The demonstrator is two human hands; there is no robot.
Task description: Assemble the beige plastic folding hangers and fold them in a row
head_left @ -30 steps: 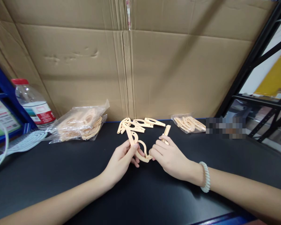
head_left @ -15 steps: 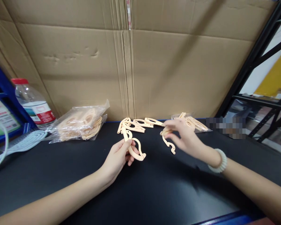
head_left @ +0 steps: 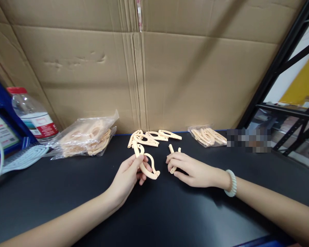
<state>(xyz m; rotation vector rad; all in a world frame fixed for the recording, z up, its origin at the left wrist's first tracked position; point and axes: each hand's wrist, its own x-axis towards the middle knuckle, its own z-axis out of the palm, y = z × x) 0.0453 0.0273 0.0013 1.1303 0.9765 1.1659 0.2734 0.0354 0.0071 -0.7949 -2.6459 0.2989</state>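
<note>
Your left hand [head_left: 130,173] pinching a curved beige piece [head_left: 146,172], your right hand [head_left: 187,168] curled round a second piece [head_left: 171,149], loose pieces [head_left: 154,142] lying farther off between.

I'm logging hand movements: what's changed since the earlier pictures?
The right hand moved away from the tip of the beige, curved, plastic-looking frame in the left hand, out to the right, then partway back and down, keeping a slim beige piece. The left hand kept its grip. The clear bag of beige parts and the red-capped transparent bottle beside it stayed put.
</note>
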